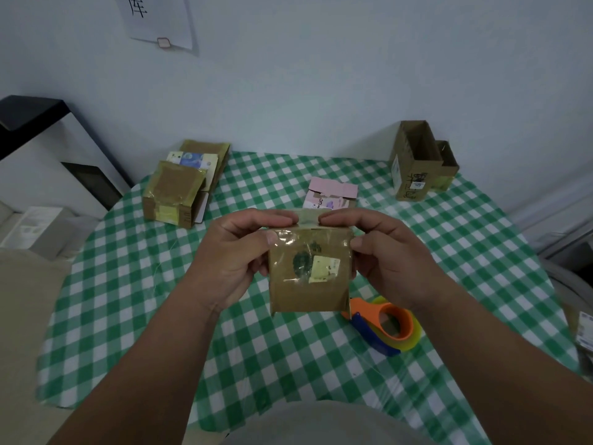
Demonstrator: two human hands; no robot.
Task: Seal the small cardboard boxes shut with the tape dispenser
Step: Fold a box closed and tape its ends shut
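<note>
Cardboard looks light and stiff to me, though the tape patches on the box will be slick, so I'd grip by the bare side edges. I see it lifted off the desk, between both hands: left hand grasps the left edge, right hand grasps the right, fingertips of both pressing the top flap shut. Dispenser lies on the desk just below the right hand, untouched

A checked tablecloth below a wall paper.
</note>
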